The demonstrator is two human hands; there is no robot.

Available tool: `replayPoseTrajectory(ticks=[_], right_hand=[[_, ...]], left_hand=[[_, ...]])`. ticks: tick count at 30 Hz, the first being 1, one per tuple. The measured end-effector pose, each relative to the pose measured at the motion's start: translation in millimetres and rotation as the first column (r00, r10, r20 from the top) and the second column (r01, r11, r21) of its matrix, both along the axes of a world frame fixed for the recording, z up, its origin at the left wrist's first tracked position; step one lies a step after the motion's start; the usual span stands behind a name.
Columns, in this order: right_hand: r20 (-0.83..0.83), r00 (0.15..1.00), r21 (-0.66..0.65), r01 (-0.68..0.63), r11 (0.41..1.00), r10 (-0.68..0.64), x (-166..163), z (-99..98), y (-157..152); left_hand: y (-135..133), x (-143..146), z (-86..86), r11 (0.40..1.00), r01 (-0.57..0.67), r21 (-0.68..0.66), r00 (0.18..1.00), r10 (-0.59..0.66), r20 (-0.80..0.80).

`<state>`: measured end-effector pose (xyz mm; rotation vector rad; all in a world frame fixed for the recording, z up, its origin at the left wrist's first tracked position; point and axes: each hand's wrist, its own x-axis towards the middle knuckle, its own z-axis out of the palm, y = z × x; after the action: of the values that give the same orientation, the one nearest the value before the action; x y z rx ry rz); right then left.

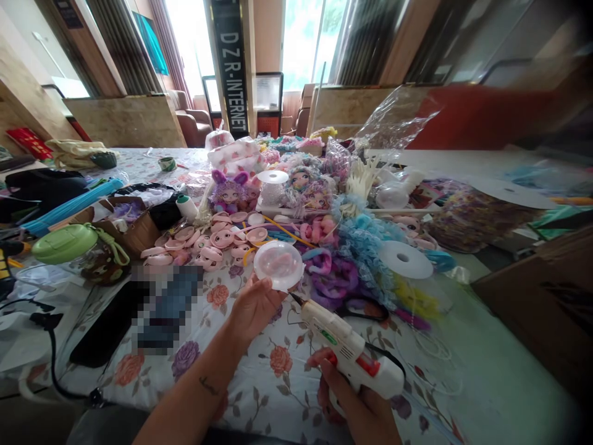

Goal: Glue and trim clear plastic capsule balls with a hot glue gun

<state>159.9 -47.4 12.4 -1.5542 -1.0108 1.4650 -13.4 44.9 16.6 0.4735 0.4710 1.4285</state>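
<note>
My left hand grips a shallow, clear round plastic piece by its lower edge, tilted so its open side faces me. A white glue gun is in my right hand, fingers wrapped round its handle near the red trigger. The gun's dark nozzle points up and left, close below the rim of the plastic piece; whether it touches, I cannot tell. Behind the plastic piece lie several pink doll face parts. Purple fluffy yarn lies to its right.
Dolls with curly hair stand at the back. Blue lace trim and a white spool lie right of centre. On the left are a green-lidded jar and a black phone. A cardboard box stands at the right.
</note>
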Motion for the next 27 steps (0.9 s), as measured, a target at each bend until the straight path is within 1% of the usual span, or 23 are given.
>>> replayPoseTrajectory(ticks=[4,9,18,27], right_hand=[[-0.008,1.000,0.009,-0.014,1.000,0.014,-2,-1.0,-1],[-0.009,1.000,0.024,0.009,1.000,-0.009,-4,-2.0,-1],[-0.026,0.999,0.019,-0.020,1.000,0.020,-1,-8.7,0],[0.025,1.000,0.019,-0.016,1.000,0.015,0,-12.0,-1]], left_hand=[[-1,1,-1.7,1.000,0.016,0.007,1.000,-0.016,-0.019],[-1,3,0.5,0.998,0.042,0.041,0.999,-0.042,0.005],[-2,2,-0.5,0.997,0.065,0.034,0.998,-0.065,-0.005],[-3,3,2.3,0.998,0.060,0.037,0.998,-0.059,-0.016]])
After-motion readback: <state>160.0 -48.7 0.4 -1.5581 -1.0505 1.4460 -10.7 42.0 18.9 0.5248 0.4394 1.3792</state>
